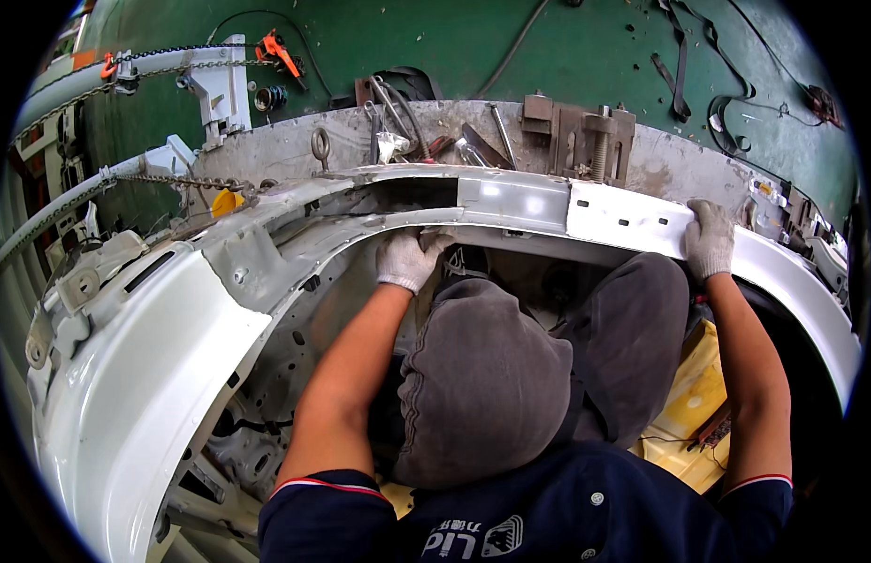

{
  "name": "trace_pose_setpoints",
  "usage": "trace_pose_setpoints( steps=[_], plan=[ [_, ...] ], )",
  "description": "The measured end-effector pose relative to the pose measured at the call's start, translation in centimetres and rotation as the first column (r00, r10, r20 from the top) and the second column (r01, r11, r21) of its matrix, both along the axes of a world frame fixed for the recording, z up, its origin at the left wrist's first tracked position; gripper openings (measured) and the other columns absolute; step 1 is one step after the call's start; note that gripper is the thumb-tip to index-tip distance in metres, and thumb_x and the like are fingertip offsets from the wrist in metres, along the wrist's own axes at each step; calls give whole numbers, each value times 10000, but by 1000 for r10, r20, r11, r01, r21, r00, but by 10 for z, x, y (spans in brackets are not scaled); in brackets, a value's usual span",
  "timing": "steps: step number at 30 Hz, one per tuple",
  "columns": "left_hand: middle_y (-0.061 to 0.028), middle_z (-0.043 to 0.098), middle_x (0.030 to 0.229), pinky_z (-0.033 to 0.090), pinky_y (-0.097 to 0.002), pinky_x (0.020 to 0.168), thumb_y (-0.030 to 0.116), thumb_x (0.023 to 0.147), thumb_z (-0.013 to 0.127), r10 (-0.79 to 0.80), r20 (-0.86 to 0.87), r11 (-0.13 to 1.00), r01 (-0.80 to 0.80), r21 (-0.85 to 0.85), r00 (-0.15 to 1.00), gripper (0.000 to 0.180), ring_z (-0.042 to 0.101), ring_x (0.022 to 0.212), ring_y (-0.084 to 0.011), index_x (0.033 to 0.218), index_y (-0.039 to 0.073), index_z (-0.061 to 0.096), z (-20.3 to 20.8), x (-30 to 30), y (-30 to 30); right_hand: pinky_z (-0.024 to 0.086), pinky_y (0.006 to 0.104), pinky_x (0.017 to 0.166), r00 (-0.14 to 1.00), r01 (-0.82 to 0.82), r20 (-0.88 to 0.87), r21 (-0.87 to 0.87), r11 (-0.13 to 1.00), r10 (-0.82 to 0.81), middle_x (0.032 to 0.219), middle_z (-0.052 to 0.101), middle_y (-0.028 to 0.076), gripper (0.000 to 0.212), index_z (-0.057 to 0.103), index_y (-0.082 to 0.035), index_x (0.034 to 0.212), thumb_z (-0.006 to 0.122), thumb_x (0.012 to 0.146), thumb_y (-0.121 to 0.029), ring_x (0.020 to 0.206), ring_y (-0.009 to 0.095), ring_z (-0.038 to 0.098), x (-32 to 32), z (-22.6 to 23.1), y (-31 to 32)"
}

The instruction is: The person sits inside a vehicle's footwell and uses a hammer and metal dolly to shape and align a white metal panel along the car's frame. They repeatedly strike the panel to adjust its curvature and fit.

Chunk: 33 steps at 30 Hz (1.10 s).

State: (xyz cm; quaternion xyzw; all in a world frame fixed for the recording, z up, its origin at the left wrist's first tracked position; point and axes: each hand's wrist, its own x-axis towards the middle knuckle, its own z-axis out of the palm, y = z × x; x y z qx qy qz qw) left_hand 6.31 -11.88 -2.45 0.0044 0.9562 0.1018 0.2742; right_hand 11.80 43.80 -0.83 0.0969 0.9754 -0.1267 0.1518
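Observation:
I sit inside the door opening of a bare car body, knees up. Its long metal door sill [515, 199] curves across in front of me, silver-grey in the middle, with a white stretch [616, 212] to the right that has small square holes. My left hand [407, 261], in a pale knitted glove, is closed on the sill's inner lower edge, the fingertips partly hidden. My right hand [710, 239], gloved likewise, wraps over the white stretch, fingers on its top. Left of my left hand, an opening [407, 193] gapes in the sill's upper face.
Beyond the sill runs a grey metal bench [285, 141] with loose hand tools [473, 145], an eye bolt [321, 145] and a rusty clamp [595, 141]. A chain [173, 180] stretches at the left. Black straps [679, 75] lie on the green floor. A yellow panel [684, 403] sits beside my legs.

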Motion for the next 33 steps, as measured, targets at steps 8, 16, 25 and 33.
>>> trace_pose_setpoints(
  steps=[8, 16, 25, 33],
  plan=[
    [-253, 732, 1126, 564, -557, 911, 856, 830, 590, -16, 9, 999, 16, -29, 1000, 927, 700, 1036, -475, 1296, 59, 669, -1, 0, -1, 452, 474, 1050, 1000, 8, 14, 8, 1000, -8, 1170, 689, 144, 317, 686, -83, 1186, 577, 893, -137, 1167, 358, 600, 0, -1, 0],
    [-219, 733, 1163, 559, -546, 937, 802, 841, 644, -31, -9, 999, 31, -34, 999, 844, 699, 1073, -446, 1321, 107, 656, -2, 1, -1, 452, 472, 1052, 1000, 1, 9, 2, 1000, -1, 1168, 687, 146, 324, 684, -79, 1188, 579, 886, -131, 1172, 357, 598, 1, -2, 1],
    [-221, 719, 1214, 552, -545, 950, 837, 847, 591, -40, -20, 999, 39, -13, 999, 871, 693, 1099, -447, 1295, 95, 677, 2, -1, 1, 448, 469, 1057, 1000, 3, 14, -1, 1000, -3, 1181, 687, 145, 325, 683, -80, 1190, 578, 888, -133, 1180, 355, 595, 1, -4, 3],
    [-254, 718, 1182, 538, -557, 964, 848, 838, 592, -26, -10, 999, 26, -23, 1000, 929, 691, 1087, -459, 1301, 47, 669, 0, 1, -1, 444, 469, 1062, 1000, -3, 21, 1, 1000, 3, 1185, 686, 146, 330, 684, -84, 1196, 577, 890, -145, 1184, 356, 594, -1, -1, 1]
  ],
)
